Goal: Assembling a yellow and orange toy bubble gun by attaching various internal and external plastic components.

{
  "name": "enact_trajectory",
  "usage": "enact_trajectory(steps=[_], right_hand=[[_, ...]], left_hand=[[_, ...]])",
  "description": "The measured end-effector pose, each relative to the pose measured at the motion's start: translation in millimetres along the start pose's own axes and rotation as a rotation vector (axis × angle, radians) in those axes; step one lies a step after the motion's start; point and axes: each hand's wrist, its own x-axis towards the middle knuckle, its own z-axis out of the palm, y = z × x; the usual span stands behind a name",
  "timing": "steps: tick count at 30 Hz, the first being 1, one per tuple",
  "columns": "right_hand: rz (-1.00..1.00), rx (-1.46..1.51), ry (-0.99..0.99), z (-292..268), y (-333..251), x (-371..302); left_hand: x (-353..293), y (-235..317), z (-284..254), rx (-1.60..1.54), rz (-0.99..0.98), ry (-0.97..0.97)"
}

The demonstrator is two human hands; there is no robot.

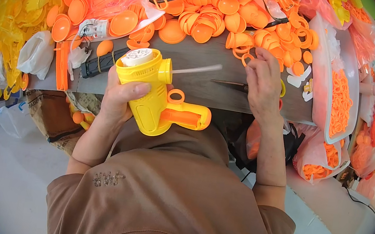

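Head view, far left: heap of yellow plastic shells (23, 0) on the bench (204, 62), with white bags (37, 52) near it.
Left hand (121, 99): closed around the yellow toy gun (152, 93), held near the body, just off the bench's near edge.
Toy gun: white round cap on top, orange handle (187, 116) pointing right, thin white tube (197, 69) sticking out to the right.
Right hand (263, 82): fingers curled, pinching among the orange rings (248, 54) on the bench; scissors (232, 85) lie just beside it.
Far right: clear tray (332, 136) of small orange parts.
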Motion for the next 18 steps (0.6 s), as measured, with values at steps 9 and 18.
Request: enact_trajectory(steps=[9, 18], right_hand=[[0.337, 0.57, -0.176, -25.5, -19.1, -10.5], [-0.193, 0.28, -0.282, -37.0, -39.3, 20.0]], left_hand=[[5.4, -1.4, 3.5, -0.004, -0.035, -0.038], [3.4, 1.5, 9.0, 0.292, -0.059, -0.032]])
